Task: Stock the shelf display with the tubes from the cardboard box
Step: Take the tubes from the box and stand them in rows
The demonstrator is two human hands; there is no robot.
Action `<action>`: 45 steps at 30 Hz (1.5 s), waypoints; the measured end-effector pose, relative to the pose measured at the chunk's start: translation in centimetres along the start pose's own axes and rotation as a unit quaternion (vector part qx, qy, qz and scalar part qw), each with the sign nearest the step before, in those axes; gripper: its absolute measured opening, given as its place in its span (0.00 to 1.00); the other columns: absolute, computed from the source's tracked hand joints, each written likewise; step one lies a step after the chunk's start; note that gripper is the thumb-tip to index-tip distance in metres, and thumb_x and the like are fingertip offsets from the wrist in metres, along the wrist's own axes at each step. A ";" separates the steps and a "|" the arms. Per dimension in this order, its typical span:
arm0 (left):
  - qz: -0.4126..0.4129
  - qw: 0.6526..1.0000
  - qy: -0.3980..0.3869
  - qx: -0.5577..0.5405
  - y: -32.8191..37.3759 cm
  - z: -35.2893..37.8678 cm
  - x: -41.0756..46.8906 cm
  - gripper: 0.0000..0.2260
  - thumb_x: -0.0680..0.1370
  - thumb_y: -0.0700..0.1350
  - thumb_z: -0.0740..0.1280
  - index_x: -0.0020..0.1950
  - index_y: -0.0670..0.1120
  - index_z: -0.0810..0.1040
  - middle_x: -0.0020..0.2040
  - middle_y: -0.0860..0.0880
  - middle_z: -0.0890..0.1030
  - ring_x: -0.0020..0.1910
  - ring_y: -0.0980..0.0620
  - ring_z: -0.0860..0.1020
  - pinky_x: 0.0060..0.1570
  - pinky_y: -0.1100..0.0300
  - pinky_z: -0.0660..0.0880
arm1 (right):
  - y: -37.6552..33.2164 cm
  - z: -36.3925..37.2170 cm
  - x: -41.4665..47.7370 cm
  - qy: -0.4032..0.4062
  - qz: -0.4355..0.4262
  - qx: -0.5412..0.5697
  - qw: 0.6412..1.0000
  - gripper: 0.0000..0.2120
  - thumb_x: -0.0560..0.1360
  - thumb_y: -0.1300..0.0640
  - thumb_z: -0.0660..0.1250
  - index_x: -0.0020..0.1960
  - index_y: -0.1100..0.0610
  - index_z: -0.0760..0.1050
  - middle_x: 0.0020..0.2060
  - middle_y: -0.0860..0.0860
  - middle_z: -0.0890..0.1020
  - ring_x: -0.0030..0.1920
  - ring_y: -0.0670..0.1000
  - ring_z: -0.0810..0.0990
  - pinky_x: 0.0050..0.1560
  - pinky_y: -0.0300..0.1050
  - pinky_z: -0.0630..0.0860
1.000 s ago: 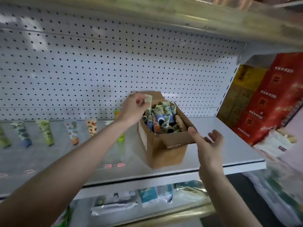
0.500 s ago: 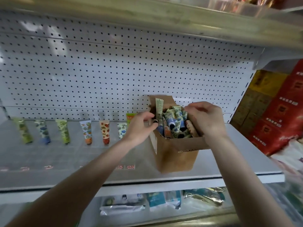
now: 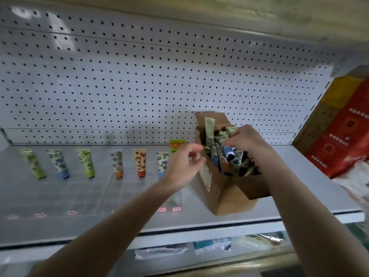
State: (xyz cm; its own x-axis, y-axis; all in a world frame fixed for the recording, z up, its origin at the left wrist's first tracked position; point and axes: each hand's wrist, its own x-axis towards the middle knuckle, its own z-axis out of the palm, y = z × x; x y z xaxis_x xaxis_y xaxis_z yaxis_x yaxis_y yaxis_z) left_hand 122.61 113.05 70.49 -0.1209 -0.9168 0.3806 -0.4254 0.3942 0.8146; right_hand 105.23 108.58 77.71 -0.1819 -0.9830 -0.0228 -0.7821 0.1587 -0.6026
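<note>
An open cardboard box (image 3: 225, 193) stands on the grey shelf (image 3: 79, 198), packed with patterned tubes (image 3: 235, 162); one pale tube (image 3: 209, 128) sticks up at its back left. My right hand (image 3: 247, 139) reaches into the box from above, fingers curled around a blue tube (image 3: 228, 152) with a dark cap. My left hand (image 3: 183, 164) hovers just left of the box, fingers apart and holding nothing. Several tubes (image 3: 117, 162) stand cap-down in a row along the shelf to the left, with a green-and-orange one (image 3: 176, 145) behind my left hand.
A white pegboard (image 3: 139, 86) backs the shelf and another shelf hangs close overhead. Red and yellow cartons (image 3: 343, 136) are stacked to the right. Price labels (image 3: 169, 209) line the shelf's front strip. Plastic packets (image 3: 211, 244) lie on the shelf below.
My left hand has let go of the pale upright tube and drawn back from the box. My right hand has come over the box and dipped into the tubes.
</note>
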 end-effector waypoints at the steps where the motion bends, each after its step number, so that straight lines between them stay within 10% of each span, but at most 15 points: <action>1: -0.004 1.000 0.000 -0.002 0.0 0.1 0.0 0.12 0.75 0.42 0.68 0.59 0.45 0.76 0.54 0.50 0.78 0.53 0.54 0.76 0.55 0.60 0.75 | -0.1 0.0 0.2 -0.008 0.005 -0.008 1.000 0.18 0.69 0.57 0.73 0.51 0.70 0.78 0.48 0.62 0.82 0.50 0.58 0.80 0.50 0.52 0.76; 6: -0.012 1.000 0.009 -0.017 -0.1 0.3 0.0 0.12 0.75 0.42 0.68 0.58 0.44 0.77 0.54 0.49 0.79 0.52 0.54 0.77 0.55 0.60 0.74 | -0.2 0.3 0.3 -0.046 0.030 -0.025 0.998 0.14 0.70 0.58 0.73 0.33 0.61 0.70 0.32 0.53 0.73 0.32 0.50 0.71 0.28 0.41 0.63; 15: -0.020 0.998 0.034 -0.050 -0.4 1.0 -0.7 0.09 0.75 0.39 0.69 0.55 0.41 0.78 0.50 0.48 0.79 0.49 0.54 0.77 0.48 0.73 0.71 | 0.8 0.2 0.1 0.013 0.041 0.109 0.993 0.14 0.67 0.59 0.76 0.43 0.69 0.79 0.40 0.58 0.80 0.38 0.54 0.76 0.37 0.42 0.70; 22: -0.043 0.994 0.032 -0.098 -0.2 -0.6 -1.2 0.08 0.75 0.39 0.68 0.53 0.42 0.78 0.48 0.51 0.79 0.46 0.59 0.77 0.49 0.75 0.70 | -1.0 -0.8 -2.2 -0.019 0.000 0.287 0.958 0.11 0.67 0.60 0.76 0.46 0.62 0.79 0.30 0.51 0.78 0.22 0.43 0.72 0.35 0.37 0.74; 28: -0.076 0.988 0.030 -0.129 -0.7 -4.6 -1.8 0.09 0.75 0.42 0.69 0.54 0.46 0.78 0.49 0.52 0.81 0.51 0.55 0.79 0.56 0.62 0.74 | -4.2 0.4 -4.7 -0.075 -0.053 0.333 0.939 0.09 0.68 0.62 0.75 0.48 0.57 0.79 0.41 0.53 0.83 0.38 0.48 0.80 0.46 0.39 0.78; 33: -0.089 0.979 0.043 -0.178 -1.5 -7.9 -3.0 0.10 0.73 0.39 0.70 0.54 0.41 0.79 0.46 0.51 0.82 0.44 0.62 0.80 0.53 0.62 0.77 | -6.3 3.4 -6.7 -0.085 -0.108 0.339 0.931 0.12 0.68 0.64 0.74 0.50 0.67 0.79 0.42 0.59 0.83 0.34 0.49 0.80 0.34 0.35 0.78; 45: -0.062 0.992 -0.012 -0.105 -4.5 -9.7 -4.3 0.07 0.70 0.35 0.72 0.47 0.35 0.80 0.40 0.40 0.80 0.36 0.56 0.75 0.40 0.63 0.73 | -6.2 11.0 -7.1 -0.129 -0.109 0.329 0.929 0.15 0.66 0.62 0.76 0.49 0.66 0.78 0.41 0.62 0.83 0.37 0.52 0.79 0.41 0.45 0.77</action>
State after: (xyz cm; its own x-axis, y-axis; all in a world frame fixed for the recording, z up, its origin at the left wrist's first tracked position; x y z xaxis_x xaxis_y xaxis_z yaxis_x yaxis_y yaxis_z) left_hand 133.76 115.77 69.43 -0.1020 -0.9593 0.2632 -0.2430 0.2806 0.9286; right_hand 117.93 113.59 72.79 0.1542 -0.9879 0.0173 -0.2336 -0.0535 -0.9709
